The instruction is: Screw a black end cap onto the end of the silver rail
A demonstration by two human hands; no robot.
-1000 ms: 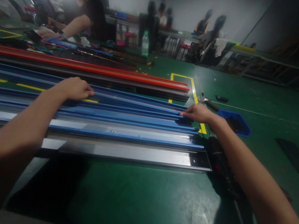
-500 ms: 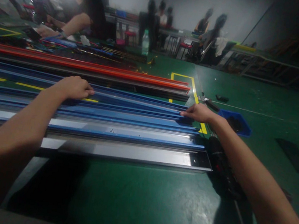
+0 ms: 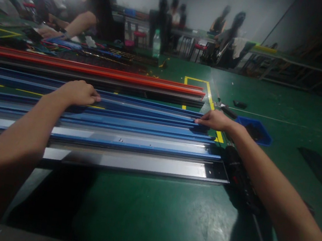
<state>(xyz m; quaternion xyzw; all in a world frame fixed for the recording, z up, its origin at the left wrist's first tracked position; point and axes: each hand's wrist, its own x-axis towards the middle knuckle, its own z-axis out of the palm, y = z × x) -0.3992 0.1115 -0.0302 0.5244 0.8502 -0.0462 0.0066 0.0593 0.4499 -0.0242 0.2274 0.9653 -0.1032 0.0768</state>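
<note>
A long blue metal profile (image 3: 147, 109) runs across the table, with both my hands on it. My left hand (image 3: 78, 94) is closed in a pinch on its near edge, left of the middle. At the profile's right end my right hand (image 3: 214, 120) pinches it between thumb and fingers. Closer to me lie another blue profile (image 3: 136, 124), a silver profile with blue edges (image 3: 169, 144) and a silver profile with a dark end (image 3: 138, 163), all roughly parallel. The left ends of the profiles run out of view.
Red profiles (image 3: 143, 78) lie beyond the blue one. A black power tool (image 3: 239, 175) rests under my right forearm, near a blue tray (image 3: 264, 135) of dark parts. Pliers (image 3: 225, 109), a bottle (image 3: 156, 44) and a co-worker's arm (image 3: 81, 24) are farther back.
Both hands keep their grip on the blue profile in nearly the same place. The view has shifted very slightly.
</note>
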